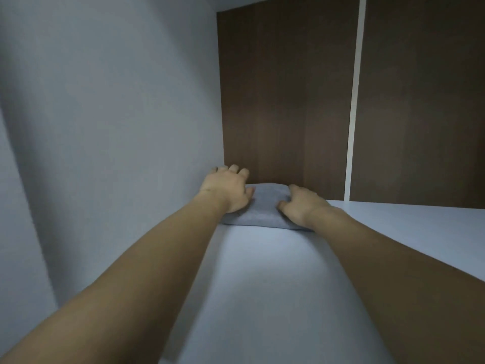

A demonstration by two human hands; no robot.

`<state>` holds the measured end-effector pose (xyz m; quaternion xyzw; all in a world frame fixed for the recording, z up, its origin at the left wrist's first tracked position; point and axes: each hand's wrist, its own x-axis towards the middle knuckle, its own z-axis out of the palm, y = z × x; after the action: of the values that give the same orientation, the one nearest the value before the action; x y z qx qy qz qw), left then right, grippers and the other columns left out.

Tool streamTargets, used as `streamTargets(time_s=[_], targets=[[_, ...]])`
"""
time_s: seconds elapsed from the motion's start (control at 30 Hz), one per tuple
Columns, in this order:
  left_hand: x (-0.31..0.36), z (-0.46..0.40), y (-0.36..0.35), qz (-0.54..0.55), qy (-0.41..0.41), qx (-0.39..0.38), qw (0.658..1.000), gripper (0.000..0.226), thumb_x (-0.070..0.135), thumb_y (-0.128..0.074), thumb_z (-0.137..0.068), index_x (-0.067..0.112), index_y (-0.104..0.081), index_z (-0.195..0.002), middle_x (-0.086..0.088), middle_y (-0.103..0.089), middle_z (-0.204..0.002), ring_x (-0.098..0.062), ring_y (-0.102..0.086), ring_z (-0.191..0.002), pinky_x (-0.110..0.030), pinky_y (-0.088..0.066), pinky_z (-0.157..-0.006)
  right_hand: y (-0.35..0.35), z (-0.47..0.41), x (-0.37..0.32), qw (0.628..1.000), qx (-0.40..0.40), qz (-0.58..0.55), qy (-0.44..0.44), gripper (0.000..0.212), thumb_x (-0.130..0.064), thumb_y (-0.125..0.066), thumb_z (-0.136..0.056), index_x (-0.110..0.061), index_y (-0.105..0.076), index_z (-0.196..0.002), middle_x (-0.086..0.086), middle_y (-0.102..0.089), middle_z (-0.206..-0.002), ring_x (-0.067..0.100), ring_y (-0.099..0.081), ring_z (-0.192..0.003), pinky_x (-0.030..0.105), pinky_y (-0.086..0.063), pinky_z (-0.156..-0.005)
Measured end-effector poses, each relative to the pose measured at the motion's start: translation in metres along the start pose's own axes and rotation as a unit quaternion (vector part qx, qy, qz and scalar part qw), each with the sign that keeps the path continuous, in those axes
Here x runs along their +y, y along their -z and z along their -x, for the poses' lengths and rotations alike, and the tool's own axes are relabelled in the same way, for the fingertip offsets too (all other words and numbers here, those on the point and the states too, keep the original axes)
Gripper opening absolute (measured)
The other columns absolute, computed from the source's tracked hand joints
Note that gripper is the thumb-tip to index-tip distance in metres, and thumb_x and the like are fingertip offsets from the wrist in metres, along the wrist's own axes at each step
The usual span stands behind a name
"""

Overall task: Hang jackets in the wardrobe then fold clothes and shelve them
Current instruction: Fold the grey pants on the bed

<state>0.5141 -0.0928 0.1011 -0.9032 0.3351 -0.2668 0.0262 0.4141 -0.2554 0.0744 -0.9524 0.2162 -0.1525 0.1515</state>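
A folded grey garment [265, 208] lies at the back left corner of a white wardrobe shelf [262, 279], against the brown back panel. Both my arms reach deep into the compartment. My left hand [228, 190] rests on the garment's left end, fingers spread and bent over its far edge near the corner. My right hand [301, 206] lies on the right end, thumb on top of the cloth and fingers over its far side. The fingertips of both hands are partly hidden behind the fabric.
The white side wall [118, 114] of the wardrobe rises close on the left. A brown wood-grain back panel [286, 95] stands behind, split by a white vertical strip [354, 101]. The shelf runs on to the right.
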Motion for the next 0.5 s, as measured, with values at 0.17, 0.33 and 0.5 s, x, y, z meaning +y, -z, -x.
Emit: streamTargets(time_s=[0.17, 0.33, 0.5], targets=[[0.014, 0.041, 0.04, -0.049, -0.069, 0.12, 0.989, 0.051, 0.047, -0.036, -0.098, 0.014, -0.041, -0.137, -0.011, -0.046, -0.135, -0.033, -0.042, -0.127, -0.051, -0.025, -0.114, 0.041, 0.072, 0.0, 0.997, 0.072, 0.019, 0.036, 0.068, -0.036, -0.051, -0.096, -0.013, -0.023, -0.154, 0.01, -0.032, -0.156, 0.03, -0.036, -0.139, 0.036, -0.032, -0.112], [0.035, 0.08, 0.063, -0.03, -0.107, 0.197, 0.974, 0.056, 0.046, -0.04, -0.096, 0.012, -0.037, -0.142, -0.01, -0.044, -0.14, -0.032, -0.041, -0.127, -0.052, -0.023, -0.115, 0.072, 0.153, 0.009, 0.988, 0.142, 0.058, 0.012, 0.063, -0.033, -0.052, -0.097, -0.01, -0.029, -0.151, 0.012, -0.036, -0.153, 0.03, -0.037, -0.139, 0.036, -0.031, -0.111], [0.076, 0.117, 0.091, 0.014, -0.174, 0.194, 0.965, 0.057, 0.045, -0.039, -0.097, 0.014, -0.032, -0.144, -0.008, -0.037, -0.145, -0.03, -0.037, -0.129, -0.059, -0.023, -0.113, 0.089, 0.236, 0.021, 0.979, 0.176, 0.092, -0.045, 0.058, -0.036, -0.052, -0.097, -0.01, -0.036, -0.145, 0.013, -0.043, -0.147, 0.033, -0.043, -0.132, 0.04, -0.037, -0.107]])
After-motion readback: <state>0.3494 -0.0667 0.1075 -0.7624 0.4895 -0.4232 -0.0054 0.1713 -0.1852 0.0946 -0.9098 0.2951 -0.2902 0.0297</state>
